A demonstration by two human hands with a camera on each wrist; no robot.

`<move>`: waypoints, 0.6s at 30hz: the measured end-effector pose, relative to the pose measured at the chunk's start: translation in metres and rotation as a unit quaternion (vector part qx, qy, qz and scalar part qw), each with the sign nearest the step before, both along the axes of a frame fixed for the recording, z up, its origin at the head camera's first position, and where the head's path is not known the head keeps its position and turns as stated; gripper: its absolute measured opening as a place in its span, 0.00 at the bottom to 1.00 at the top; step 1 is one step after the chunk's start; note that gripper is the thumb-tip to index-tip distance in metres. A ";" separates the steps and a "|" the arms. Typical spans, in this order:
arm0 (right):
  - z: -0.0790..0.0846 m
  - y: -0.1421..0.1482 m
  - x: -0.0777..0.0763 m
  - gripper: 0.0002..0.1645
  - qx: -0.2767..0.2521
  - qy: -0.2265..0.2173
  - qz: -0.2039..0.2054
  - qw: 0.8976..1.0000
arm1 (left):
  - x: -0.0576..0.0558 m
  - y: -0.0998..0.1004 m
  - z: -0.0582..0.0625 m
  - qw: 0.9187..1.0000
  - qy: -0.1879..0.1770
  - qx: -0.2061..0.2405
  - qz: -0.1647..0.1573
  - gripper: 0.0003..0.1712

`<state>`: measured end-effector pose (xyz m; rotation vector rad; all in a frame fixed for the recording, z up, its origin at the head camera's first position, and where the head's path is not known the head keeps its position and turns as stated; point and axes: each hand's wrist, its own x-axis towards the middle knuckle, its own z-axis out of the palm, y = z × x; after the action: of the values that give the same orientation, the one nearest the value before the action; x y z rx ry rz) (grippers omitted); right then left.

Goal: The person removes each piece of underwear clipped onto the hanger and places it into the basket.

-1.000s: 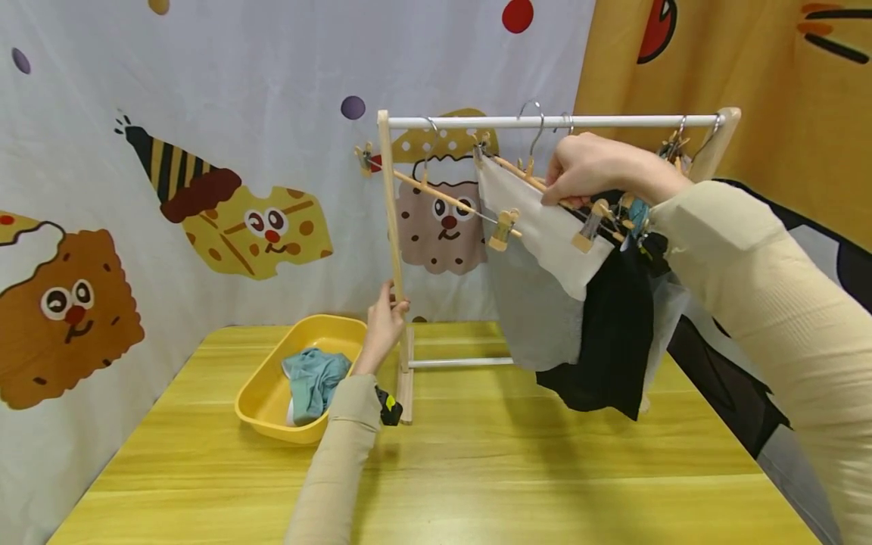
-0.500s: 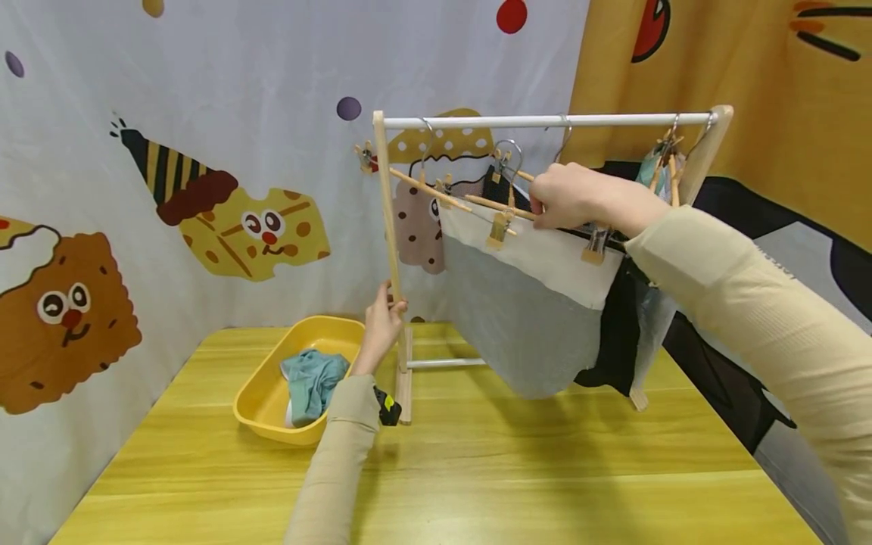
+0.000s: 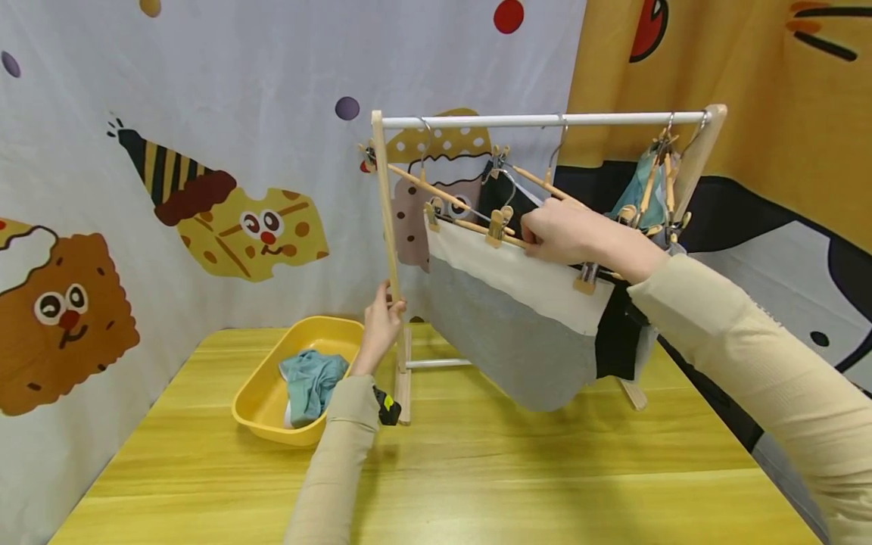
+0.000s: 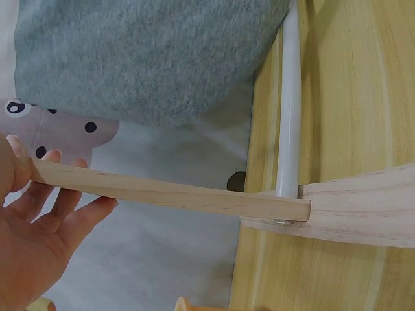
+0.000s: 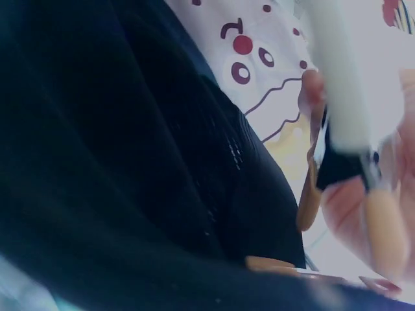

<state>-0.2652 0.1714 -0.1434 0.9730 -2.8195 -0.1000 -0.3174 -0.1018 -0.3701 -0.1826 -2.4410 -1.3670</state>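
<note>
My left hand (image 3: 383, 325) grips the wooden upright (image 3: 388, 219) at the left end of the clothes rack; the left wrist view shows fingers and thumb around that upright (image 4: 168, 194). My right hand (image 3: 565, 231) holds the bar of a wooden clip hanger (image 3: 470, 225), whose metal hook stands below the rail, off it. From its clips hangs a grey garment (image 3: 518, 325) with a wide white band at the top. Behind it hangs a black garment (image 3: 616, 325) on another hanger. In the right wrist view the black cloth (image 5: 162, 162) covers much of the frame beside the right hand (image 5: 350, 214).
A bare clip hanger (image 3: 443, 197) hangs at the left of the white rail (image 3: 490, 121), overlapping the held one in the head view. More hangers with a teal garment (image 3: 636, 185) crowd the right end. A yellow basin (image 3: 262, 401) with teal cloth (image 3: 313, 382) stands left of the rack.
The right hand has come down and left with the hanger, and its hook has left the rail. The grey garment has turned broadside to the head view. The left hand stays on the upright.
</note>
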 end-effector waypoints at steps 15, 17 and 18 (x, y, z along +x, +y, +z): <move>-0.042 0.025 0.027 0.09 -0.073 0.049 -0.065 0.994 | 0.007 0.002 0.000 1.000 0.004 0.014 -0.011 0.28; -0.047 0.026 0.031 0.10 -0.073 0.062 -0.072 0.993 | 0.009 0.002 0.001 1.000 -0.005 0.018 -0.014 0.29; -0.049 0.027 0.032 0.10 -0.073 0.068 -0.074 0.992 | 0.010 0.002 0.002 1.000 -0.010 0.020 -0.016 0.30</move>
<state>-0.2329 0.1988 -0.1922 0.6990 -2.7241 0.0228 -0.3074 -0.1001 -0.3678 -0.2002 -2.4342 -1.4368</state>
